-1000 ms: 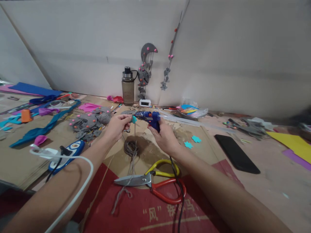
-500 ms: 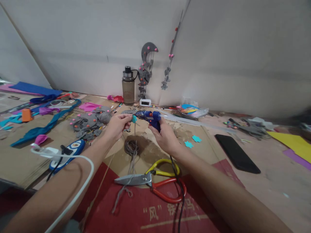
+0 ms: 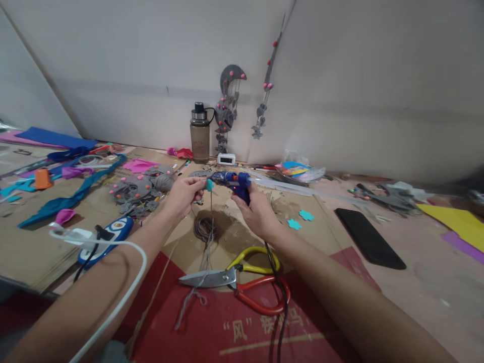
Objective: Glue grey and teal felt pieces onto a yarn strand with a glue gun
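My right hand [image 3: 255, 210] is closed round the handle of a blue glue gun [image 3: 231, 180], whose nozzle points left. My left hand [image 3: 184, 195] pinches a small teal foam piece [image 3: 208, 185] right at the nozzle tip. A grey string [image 3: 210, 206] hangs from the piece down to a coil of string [image 3: 204, 228] on the cardboard below. The gun's black cord [image 3: 279, 297] runs toward me across the red mat.
Scissors [image 3: 234, 278] with yellow and red handles lie on the red mat [image 3: 212, 327]. Two teal foam flowers [image 3: 301, 219] and a black phone [image 3: 368, 237] lie to the right. A water bottle [image 3: 199, 134], grey felt pieces [image 3: 136, 194] and a blue power strip [image 3: 106, 237] lie left and behind.
Almost nothing has moved. Both hands stay together at the glue gun's tip; the view has shifted very slightly.
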Demonstrator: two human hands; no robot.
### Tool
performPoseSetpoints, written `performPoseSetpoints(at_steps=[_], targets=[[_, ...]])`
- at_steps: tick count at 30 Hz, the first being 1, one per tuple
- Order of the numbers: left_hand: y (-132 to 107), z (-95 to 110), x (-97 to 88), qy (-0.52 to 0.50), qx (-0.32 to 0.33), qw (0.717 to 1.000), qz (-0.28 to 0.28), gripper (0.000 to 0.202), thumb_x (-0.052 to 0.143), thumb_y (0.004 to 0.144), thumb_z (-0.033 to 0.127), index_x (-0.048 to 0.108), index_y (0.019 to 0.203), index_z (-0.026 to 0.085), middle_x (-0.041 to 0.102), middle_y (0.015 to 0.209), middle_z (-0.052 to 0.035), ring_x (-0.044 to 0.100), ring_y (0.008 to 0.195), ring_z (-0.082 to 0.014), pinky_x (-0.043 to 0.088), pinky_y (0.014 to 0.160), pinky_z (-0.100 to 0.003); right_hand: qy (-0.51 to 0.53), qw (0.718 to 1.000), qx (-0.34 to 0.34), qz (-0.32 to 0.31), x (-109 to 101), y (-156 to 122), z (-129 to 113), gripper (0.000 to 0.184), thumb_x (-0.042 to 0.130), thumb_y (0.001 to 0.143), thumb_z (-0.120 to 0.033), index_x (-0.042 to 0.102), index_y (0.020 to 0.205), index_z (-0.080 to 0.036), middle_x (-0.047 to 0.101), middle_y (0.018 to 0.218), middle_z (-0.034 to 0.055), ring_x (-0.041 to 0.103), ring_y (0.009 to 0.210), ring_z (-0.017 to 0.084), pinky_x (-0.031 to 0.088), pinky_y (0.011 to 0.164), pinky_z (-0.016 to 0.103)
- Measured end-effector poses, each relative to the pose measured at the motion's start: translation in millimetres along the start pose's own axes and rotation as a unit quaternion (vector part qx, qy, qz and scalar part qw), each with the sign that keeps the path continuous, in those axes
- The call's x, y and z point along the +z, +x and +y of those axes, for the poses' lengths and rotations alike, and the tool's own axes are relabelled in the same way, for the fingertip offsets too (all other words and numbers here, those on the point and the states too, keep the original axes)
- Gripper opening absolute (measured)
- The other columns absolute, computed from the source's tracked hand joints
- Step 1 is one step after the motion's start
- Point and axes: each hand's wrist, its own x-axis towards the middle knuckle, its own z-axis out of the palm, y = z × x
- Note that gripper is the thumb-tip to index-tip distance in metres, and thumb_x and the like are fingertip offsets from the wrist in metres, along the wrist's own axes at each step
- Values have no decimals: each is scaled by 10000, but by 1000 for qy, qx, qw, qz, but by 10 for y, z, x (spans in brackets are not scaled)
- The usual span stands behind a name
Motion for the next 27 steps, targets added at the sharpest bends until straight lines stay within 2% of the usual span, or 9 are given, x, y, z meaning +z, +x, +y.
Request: performPoseSetpoints(at_steps=[5, 11, 16, 27], targets=[[7, -13, -6, 2, 1, 1000, -4, 207, 728, 596, 242, 644, 709, 89, 504, 469, 23, 394, 382, -36, 242, 362, -148, -11, 1000, 16, -11, -4, -4, -10, 327, 485, 844, -295, 491, 1137, -150, 630, 979, 141, 586, 849, 259, 458, 788, 422], [-1, 0, 3, -3, 6, 1000, 1, 198, 729, 600, 244, 636, 695, 98, 499, 462, 26, 385, 374, -34, 239, 361, -151, -2, 1000, -14, 6, -2, 5, 11, 324, 478, 848, -278, 483, 1154, -171, 624, 1009, 130, 583, 892, 258, 458, 812, 418], [-2, 6, 5, 1, 5, 1000, -5, 193, 728, 599, 244, 629, 675, 97, 504, 466, 19, 387, 376, -35, 237, 363, -152, -7, 1000, 3, -3, 3, 3, 10, 338, 484, 845, -291, 481, 1159, -164, 627, 999, 138, 586, 870, 262, 460, 803, 431], [-40, 57, 34, -14, 4, 1000, 9, 139, 703, 615, 202, 615, 648, 98, 501, 459, 20, 381, 368, -34, 217, 354, -155, -4, 1000, -6, 8, 2, -5, 23, 339, 485, 847, -301, 480, 1162, -175, 621, 994, 126, 585, 880, 254, 462, 805, 420]])
